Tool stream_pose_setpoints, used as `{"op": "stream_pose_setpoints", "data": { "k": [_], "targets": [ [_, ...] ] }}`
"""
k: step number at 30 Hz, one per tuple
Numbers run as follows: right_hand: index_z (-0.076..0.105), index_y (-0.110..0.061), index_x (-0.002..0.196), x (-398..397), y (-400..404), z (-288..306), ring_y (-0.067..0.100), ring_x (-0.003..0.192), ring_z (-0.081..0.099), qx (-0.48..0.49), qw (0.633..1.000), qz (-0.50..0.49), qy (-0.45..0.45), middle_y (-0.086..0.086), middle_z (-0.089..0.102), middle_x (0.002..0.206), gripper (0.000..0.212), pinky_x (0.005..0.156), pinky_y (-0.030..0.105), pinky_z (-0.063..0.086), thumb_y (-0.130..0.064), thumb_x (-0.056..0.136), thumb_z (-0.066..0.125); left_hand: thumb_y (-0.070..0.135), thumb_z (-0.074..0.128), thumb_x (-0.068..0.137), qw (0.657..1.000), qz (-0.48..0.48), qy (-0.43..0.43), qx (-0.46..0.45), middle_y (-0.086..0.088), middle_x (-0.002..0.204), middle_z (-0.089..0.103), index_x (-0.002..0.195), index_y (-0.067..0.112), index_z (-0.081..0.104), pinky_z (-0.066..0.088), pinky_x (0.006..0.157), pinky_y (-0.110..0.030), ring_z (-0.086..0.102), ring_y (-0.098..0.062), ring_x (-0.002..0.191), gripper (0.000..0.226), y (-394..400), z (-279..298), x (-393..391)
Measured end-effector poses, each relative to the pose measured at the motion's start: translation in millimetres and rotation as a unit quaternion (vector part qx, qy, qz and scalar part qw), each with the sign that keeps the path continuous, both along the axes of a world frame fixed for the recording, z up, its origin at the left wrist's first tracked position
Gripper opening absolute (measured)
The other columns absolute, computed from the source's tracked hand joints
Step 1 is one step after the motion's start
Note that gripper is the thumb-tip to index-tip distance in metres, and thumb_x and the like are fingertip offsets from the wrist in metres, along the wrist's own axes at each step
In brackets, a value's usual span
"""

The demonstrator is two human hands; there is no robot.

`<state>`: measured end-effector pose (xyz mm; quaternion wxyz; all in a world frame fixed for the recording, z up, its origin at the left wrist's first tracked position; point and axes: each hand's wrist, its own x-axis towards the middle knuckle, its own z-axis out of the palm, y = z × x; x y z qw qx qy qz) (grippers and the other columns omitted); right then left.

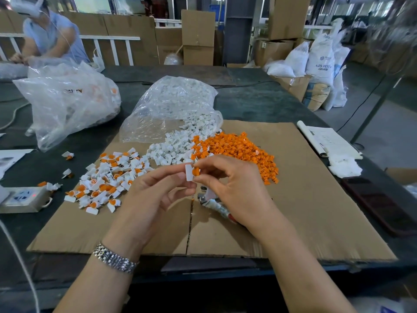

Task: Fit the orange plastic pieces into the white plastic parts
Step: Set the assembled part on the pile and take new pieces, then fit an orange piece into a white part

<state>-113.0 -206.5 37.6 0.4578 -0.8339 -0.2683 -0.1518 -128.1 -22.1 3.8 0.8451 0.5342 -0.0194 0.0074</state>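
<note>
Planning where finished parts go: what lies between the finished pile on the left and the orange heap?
In the head view, loose white parts spilling from the clear bag lie between the finished pile and the orange heap.

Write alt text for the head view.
Two hands, left hand and right hand, press an orange piece into a white part above a cardboard sheet holding loose orange, white and assembled piles.

One white plastic part (189, 172), a small flat tab standing upright, touches one orange piece (196, 171) at frame centre. Above them lies a heap of loose white parts (173, 146); right of it, a heap of orange pieces (239, 149). At left centre, joined white-and-orange parts (106, 179) lie scattered.
</note>
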Motion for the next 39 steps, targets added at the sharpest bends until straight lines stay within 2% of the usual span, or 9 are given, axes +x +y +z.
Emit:
{"op": "stream_pose_setpoints", "data": {
  "k": [2, 6, 10, 20, 26, 30, 33, 36, 39],
  "targets": [
    [0.075, -0.009, 0.108, -0.4, 0.1, -0.5, 0.010, 0.088, 0.068, -0.014, 1.000, -0.002, -0.005, 0.001, 0.074, 0.097, 0.022, 0.083, 0.029, 0.054, -0.012, 0.086, 0.076, 0.024, 0.090, 0.069, 1.000, -0.014, 0.009, 0.003, -0.026, 0.106, 0.073, 0.110, -0.001, 0.076, 0.061, 0.081, -0.031, 0.073, -0.028, 0.090, 0.050, 0.9, 3.4, -2.3],
    [0.074, -0.007, 0.110, -2.7, 4.2, -2.2, 0.013, 0.090, 0.066, -0.032, 0.999, 0.002, -0.010, 0.003, 0.072, 0.099, 0.022, 0.083, 0.029, 0.053, -0.012, 0.089, 0.074, 0.020, 0.086, 0.066, 0.999, 0.027, 0.025, 0.040, -0.020, 0.091, 0.075, 0.100, 0.002, 0.080, 0.060, 0.071, -0.028, 0.071, -0.023, 0.075, 0.039, -3.2, 6.9, -4.7],
    [0.074, -0.006, 0.112, -3.1, 7.4, -2.7, 0.016, 0.093, 0.067, -0.039, 0.999, 0.000, -0.011, 0.005, 0.073, 0.102, 0.023, 0.086, 0.034, 0.052, -0.013, 0.090, 0.073, 0.021, 0.086, 0.061, 0.997, 0.056, 0.023, 0.045, -0.023, 0.090, 0.075, 0.092, 0.004, 0.081, 0.060, 0.069, -0.025, 0.074, -0.026, 0.074, 0.036, -5.9, 7.0, -6.4],
    [0.074, -0.006, 0.111, -4.3, 4.9, 0.4, 0.013, 0.091, 0.066, -0.048, 0.999, 0.009, -0.012, 0.004, 0.073, 0.101, 0.022, 0.084, 0.029, 0.053, -0.011, 0.090, 0.073, 0.016, 0.087, 0.061, 0.997, 0.036, 0.006, 0.068, -0.021, 0.084, 0.074, 0.086, 0.005, 0.080, 0.060, 0.068, -0.027, 0.073, -0.027, 0.072, 0.028, -5.1, 11.6, -8.0],
    [0.074, -0.009, 0.109, -4.5, 4.4, -3.7, 0.013, 0.089, 0.066, -0.068, 0.997, 0.008, -0.026, 0.002, 0.072, 0.098, 0.020, 0.083, 0.033, 0.053, -0.012, 0.090, 0.073, 0.018, 0.086, 0.059, 0.995, 0.051, 0.019, 0.079, -0.020, 0.082, 0.075, 0.081, 0.008, 0.080, 0.059, 0.065, -0.025, 0.073, -0.025, 0.069, 0.025, -9.5, 12.5, -8.6],
    [0.069, -0.015, 0.120, -1.4, 0.4, -10.7, 0.006, 0.090, 0.064, -0.038, 0.999, -0.002, 0.013, -0.006, 0.069, 0.099, 0.031, 0.086, 0.030, 0.053, -0.015, 0.090, 0.074, 0.025, 0.088, 0.055, 0.993, 0.071, 0.021, 0.092, -0.015, 0.080, 0.075, 0.080, 0.011, 0.081, 0.058, 0.066, -0.025, 0.074, -0.025, 0.070, 0.030, -9.8, 10.0, -5.3],
    [0.055, -0.026, 0.136, 7.1, -21.6, -17.9, 0.003, 0.106, 0.054, -0.158, 0.983, -0.049, 0.079, -0.011, 0.060, 0.118, 0.055, 0.095, 0.028, 0.048, -0.043, 0.086, 0.073, 0.028, 0.089, 0.051, 0.992, 0.082, 0.033, 0.088, -0.011, 0.080, 0.075, 0.080, 0.012, 0.081, 0.058, 0.065, -0.023, 0.074, -0.023, 0.072, 0.034, -6.8, 8.0, -3.1],
    [0.043, -0.027, 0.145, 12.4, -43.0, -25.2, 0.014, 0.127, 0.041, -0.358, 0.917, -0.073, 0.159, -0.006, 0.047, 0.137, 0.081, 0.102, 0.032, 0.040, -0.060, 0.078, 0.074, 0.022, 0.088, 0.056, 0.994, 0.083, 0.046, 0.060, -0.011, 0.085, 0.075, 0.082, 0.011, 0.081, 0.058, 0.065, -0.023, 0.073, -0.021, 0.072, 0.029, -2.5, 5.3, -2.4],
    [0.048, -0.025, 0.140, 14.0, -45.6, -33.5, 0.020, 0.122, 0.045, -0.447, 0.875, -0.063, 0.173, -0.002, 0.051, 0.131, 0.070, 0.101, 0.038, 0.042, -0.057, 0.082, 0.072, 0.012, 0.083, 0.064, 0.994, 0.084, 0.059, 0.026, -0.008, 0.084, 0.075, 0.079, 0.011, 0.080, 0.059, 0.063, -0.022, 0.072, -0.019, 0.070, 0.016, -1.8, 3.9, -2.5]
  ]
}}
